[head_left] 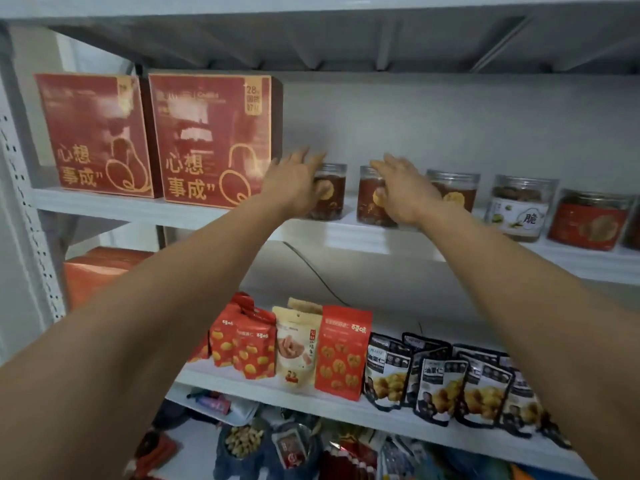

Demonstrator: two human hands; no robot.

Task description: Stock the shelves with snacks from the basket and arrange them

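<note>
Two clear plastic snack jars with dark red labels stand side by side on the upper white shelf (349,237). My left hand (294,183) holds the left jar (335,188) from its left side, thumb on the front label and fingers reaching past the lid. My right hand (407,195) holds the right jar (367,206) from its right side, thumb pressed on the label. Both jars sit upright on the shelf board. The fingertips are blurred.
Two tall red gift boxes (211,140) stand left of the jars; three more jars (519,206) line up to the right. The lower shelf carries red pouches (343,355) and black nut pouches (433,382). Mixed snacks (242,441) lie below; an orange box (97,268) sits at left.
</note>
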